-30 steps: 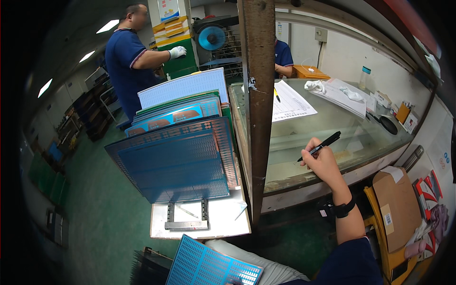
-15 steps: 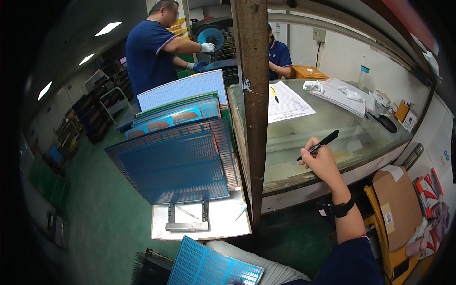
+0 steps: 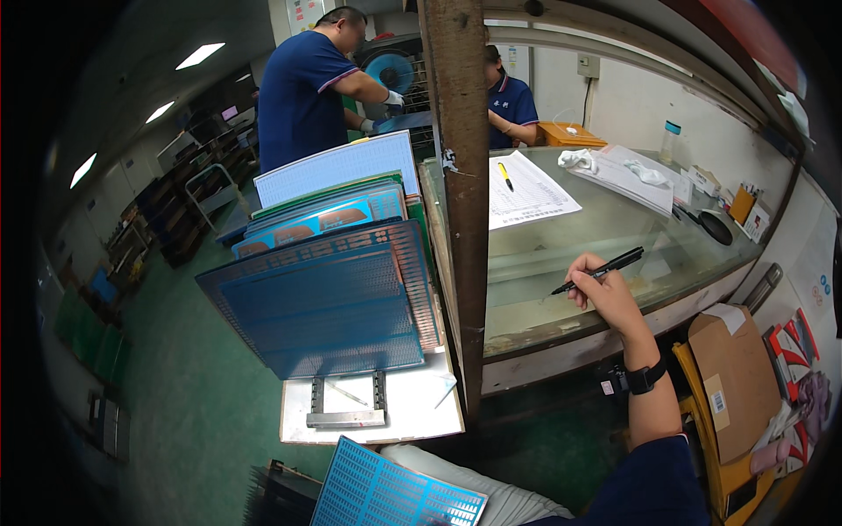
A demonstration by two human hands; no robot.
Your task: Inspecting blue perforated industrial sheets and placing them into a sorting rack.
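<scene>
3 o'clock: I have the right hand [image 3: 607, 294] grasping a black pen [image 3: 624, 260] over the glass surface [image 3: 675, 272] | 6 o'clock: blue panel [image 3: 390, 486]; left hand unseen, can't tell its hold | 9 o'clock: stacked panels [image 3: 320, 302] | I judge work unfinished, tally unclear

A slim black marker pen [image 3: 624, 258] is gripped in the right hand [image 3: 605, 289], slanted with its narrow tip toward the lower left over the glass tabletop [image 3: 526, 326]; whether the tip touches is unclear. A flat, rectangular bright-blue panel [image 3: 386, 480], patterned with rows of small dark marks, sits tilted beside the light-grey trouser leg [image 3: 495, 489], its lower part cut off.
</scene>
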